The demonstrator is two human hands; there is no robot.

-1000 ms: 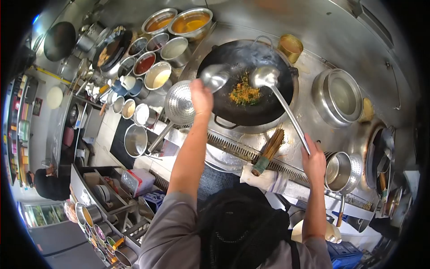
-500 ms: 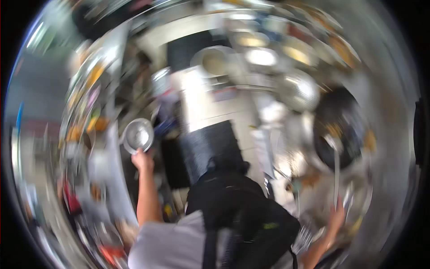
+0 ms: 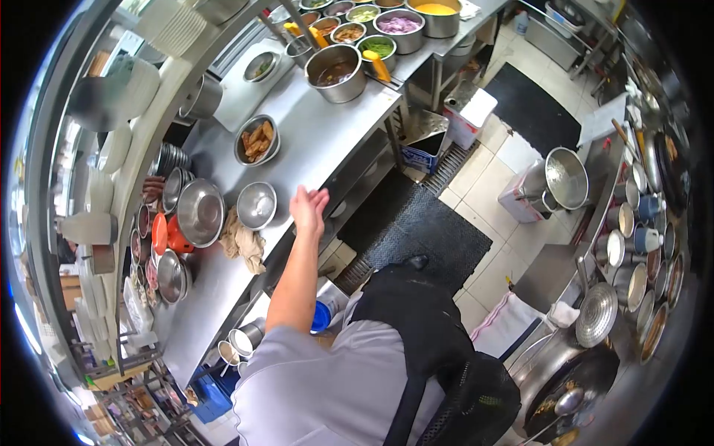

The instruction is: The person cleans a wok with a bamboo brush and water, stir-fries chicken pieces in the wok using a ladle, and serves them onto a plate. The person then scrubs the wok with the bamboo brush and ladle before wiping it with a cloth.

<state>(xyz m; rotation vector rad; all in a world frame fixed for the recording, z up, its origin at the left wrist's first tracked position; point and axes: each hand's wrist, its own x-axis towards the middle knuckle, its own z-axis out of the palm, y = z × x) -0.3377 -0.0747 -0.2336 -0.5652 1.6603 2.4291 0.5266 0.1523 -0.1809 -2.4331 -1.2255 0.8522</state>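
Note:
My left hand is held out empty, fingers apart, over the near edge of the steel counter. Just left of it on the counter sits an empty steel bowl. Beyond that is a bowl of brown fried pieces. A crumpled tan cloth lies beside the empty bowl. At the lower right, a ladle rests in the dark wok, its handle running down toward the bottom edge. My right hand does not show.
Metal bowls and a plate shelf stand left. Pots of ingredients line the counter's far end. A black mat lies on the floor. A large pot and a perforated strainer are to the right.
The view has swung from the wok to the counter. My left hand has let go of a metal bowl, which now rests on the counter. My right hand has left the view.

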